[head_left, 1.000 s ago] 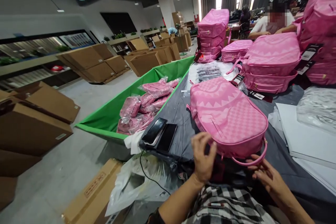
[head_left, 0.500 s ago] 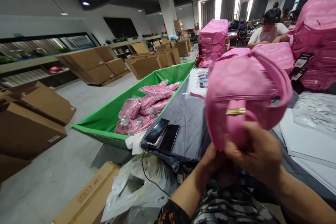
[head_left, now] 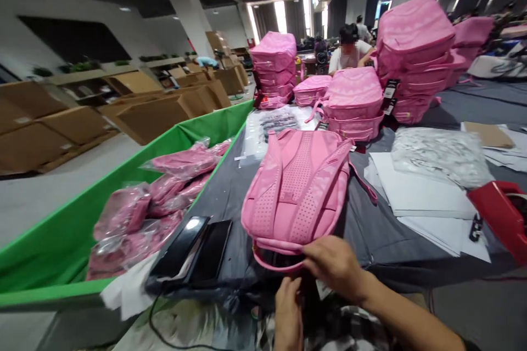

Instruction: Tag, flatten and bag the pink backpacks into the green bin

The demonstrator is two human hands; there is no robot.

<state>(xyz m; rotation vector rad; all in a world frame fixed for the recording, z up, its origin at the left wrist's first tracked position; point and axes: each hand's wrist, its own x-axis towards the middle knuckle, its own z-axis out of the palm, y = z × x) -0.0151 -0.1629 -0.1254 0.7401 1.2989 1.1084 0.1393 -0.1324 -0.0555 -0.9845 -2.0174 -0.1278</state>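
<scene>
Head view: pink backpack, straps up, on the desk at twelve o'clock; my right hand pinches its handle, left hand at six, grip unclear. Positioning it, I'd judge; next calls for steadiness.

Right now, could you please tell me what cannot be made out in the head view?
In the head view:
Pink backpack: its front, hidden beneath its own body.
Left hand: whatever its grip holds, if anything, hidden by its fingers.
Red object: cut off by the picture's right edge.
Hang tags: print too small.
</scene>
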